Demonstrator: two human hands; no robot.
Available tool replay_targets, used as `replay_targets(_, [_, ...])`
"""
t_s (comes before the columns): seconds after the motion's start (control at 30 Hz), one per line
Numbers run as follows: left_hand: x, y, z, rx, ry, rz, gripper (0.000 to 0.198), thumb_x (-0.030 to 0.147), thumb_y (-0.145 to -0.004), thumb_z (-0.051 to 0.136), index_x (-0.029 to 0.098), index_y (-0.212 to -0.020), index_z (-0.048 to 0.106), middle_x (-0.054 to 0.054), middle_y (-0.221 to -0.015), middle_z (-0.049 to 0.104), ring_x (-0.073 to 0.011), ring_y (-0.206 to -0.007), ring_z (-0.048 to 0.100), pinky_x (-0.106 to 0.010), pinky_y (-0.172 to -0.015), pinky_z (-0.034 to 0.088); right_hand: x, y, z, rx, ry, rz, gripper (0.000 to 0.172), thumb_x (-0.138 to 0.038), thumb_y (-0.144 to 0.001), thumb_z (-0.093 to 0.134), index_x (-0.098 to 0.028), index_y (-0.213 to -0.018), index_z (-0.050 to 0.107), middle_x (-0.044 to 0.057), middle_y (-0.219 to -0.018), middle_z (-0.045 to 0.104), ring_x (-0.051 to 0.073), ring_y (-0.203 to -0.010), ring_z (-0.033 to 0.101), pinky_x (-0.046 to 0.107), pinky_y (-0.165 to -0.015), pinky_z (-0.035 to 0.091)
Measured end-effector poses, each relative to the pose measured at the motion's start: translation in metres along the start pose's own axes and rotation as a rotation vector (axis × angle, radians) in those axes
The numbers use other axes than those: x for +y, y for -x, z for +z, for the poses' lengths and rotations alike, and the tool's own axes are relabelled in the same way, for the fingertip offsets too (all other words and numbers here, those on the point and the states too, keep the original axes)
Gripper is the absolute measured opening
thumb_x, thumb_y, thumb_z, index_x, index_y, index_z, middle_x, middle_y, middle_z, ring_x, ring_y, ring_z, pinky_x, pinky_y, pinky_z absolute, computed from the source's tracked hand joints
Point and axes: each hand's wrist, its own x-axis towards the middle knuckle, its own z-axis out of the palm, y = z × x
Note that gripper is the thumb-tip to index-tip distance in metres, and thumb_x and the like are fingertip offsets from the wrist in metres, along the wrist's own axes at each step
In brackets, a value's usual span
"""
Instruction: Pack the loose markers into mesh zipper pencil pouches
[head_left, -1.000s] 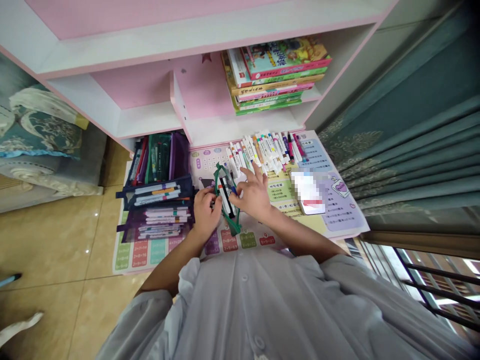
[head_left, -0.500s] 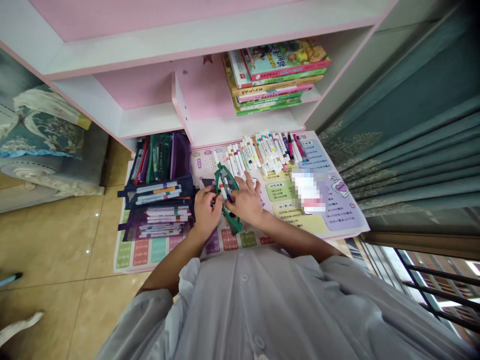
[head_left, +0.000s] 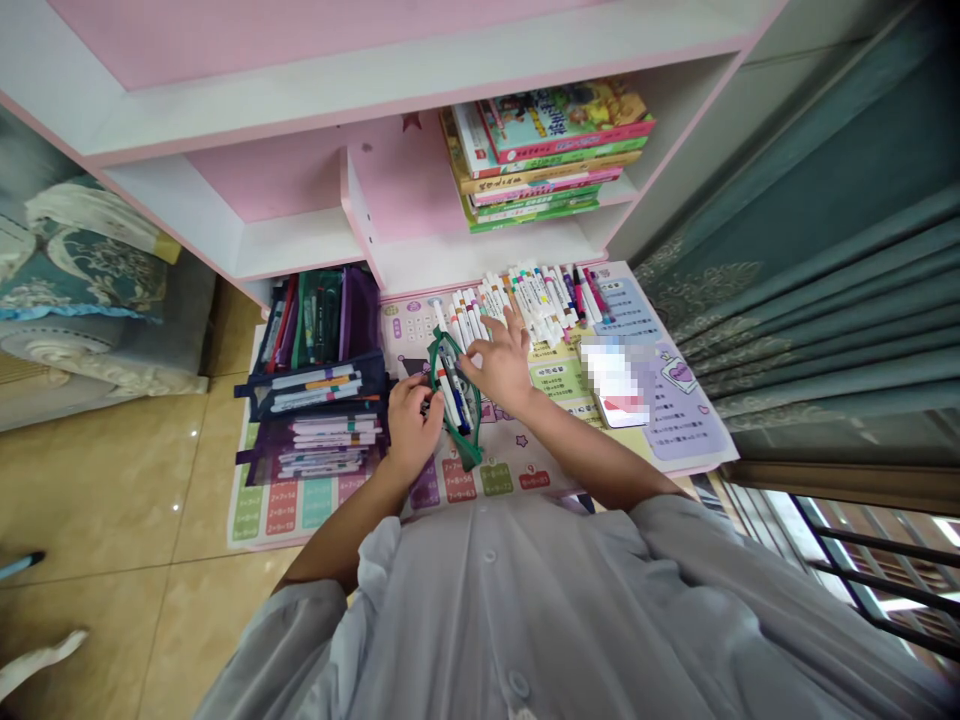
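Observation:
A green pencil pouch (head_left: 452,395) lies open on the colourful desk mat (head_left: 487,470), with a few markers inside it. My left hand (head_left: 411,422) is closed on the pouch's left edge and holds it open. My right hand (head_left: 501,360) stretches past the pouch, fingers spread over the row of white-barrelled markers (head_left: 525,295) at the back of the mat. Whether those fingers hold a marker is hidden.
A dark blue and purple multi-pocket pencil case (head_left: 319,385) lies opened out on the left, full of pens. A white box (head_left: 615,385) sits on the mat's right. Stacked books (head_left: 544,150) fill the pink shelf above. Green curtains (head_left: 810,290) hang at the right.
My right hand left the pouch opening and reached back and right to the row of markers. The left hand has stayed on the pouch.

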Motion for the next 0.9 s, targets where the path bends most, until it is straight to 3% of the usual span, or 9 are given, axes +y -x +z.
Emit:
replay_targets(0.1, [0.0, 0.0, -0.001, -0.001, 0.001, 0.003, 0.019, 0.034, -0.092, 0.056, 0.021, -0.081, 0.062, -0.011, -0.109, 0.068, -0.0252, -0.111, 0.061, -0.043, -0.101, 0.049, 0.006, -0.034, 0.01, -0.006, 0.022, 0.051, 0.018, -0.029, -0.086, 0.064, -0.018, -0.078, 0.076, 0.013, -0.149, 0.05, 0.044, -0.15, 0.021, 0.071, -0.113, 0.023])
replay_targets(0.27, [-0.001, 0.0, -0.002, 0.002, 0.003, -0.002, 0.018, 0.033, -0.091, 0.057, 0.021, -0.079, 0.062, -0.011, -0.109, 0.067, -0.0255, -0.111, 0.062, -0.044, -0.1, 0.049, 0.006, -0.069, 0.031, -0.199, 0.106, 0.092, 0.018, -0.032, -0.087, 0.067, -0.017, -0.087, 0.077, 0.015, -0.154, 0.044, 0.043, -0.152, 0.015, 0.072, -0.114, 0.021])
replay_targets(0.43, [-0.001, 0.0, -0.004, -0.024, 0.016, -0.011, 0.017, 0.032, -0.091, 0.057, 0.021, -0.08, 0.062, -0.011, -0.109, 0.067, -0.0259, -0.113, 0.061, -0.045, -0.101, 0.049, 0.0, -0.073, 0.042, -0.251, 0.2, 0.042, 0.024, -0.031, -0.091, 0.06, -0.016, -0.095, 0.078, 0.016, -0.155, 0.042, 0.044, -0.153, 0.012, 0.071, -0.115, 0.019])
replay_targets(0.73, [0.001, -0.001, -0.005, -0.034, 0.019, -0.026, 0.016, 0.031, -0.091, 0.057, 0.021, -0.078, 0.06, -0.01, -0.108, 0.067, -0.0257, -0.114, 0.06, -0.045, -0.102, 0.048, -0.001, -0.079, 0.051, -0.329, 0.219, 0.055, 0.037, -0.01, -0.089, 0.043, -0.013, -0.105, 0.077, 0.017, -0.159, 0.037, 0.042, -0.154, 0.009, 0.073, -0.115, 0.015])
replay_targets(0.9, [0.001, -0.001, -0.004, -0.035, 0.021, -0.039, 0.016, 0.031, -0.091, 0.057, 0.022, -0.079, 0.061, -0.01, -0.109, 0.068, -0.0259, -0.114, 0.06, -0.045, -0.102, 0.048, 0.003, -0.077, 0.048, -0.228, 0.116, 0.043, 0.019, -0.023, -0.084, 0.062, -0.013, -0.093, 0.077, 0.02, -0.155, 0.041, 0.045, -0.153, 0.011, 0.074, -0.115, 0.017])
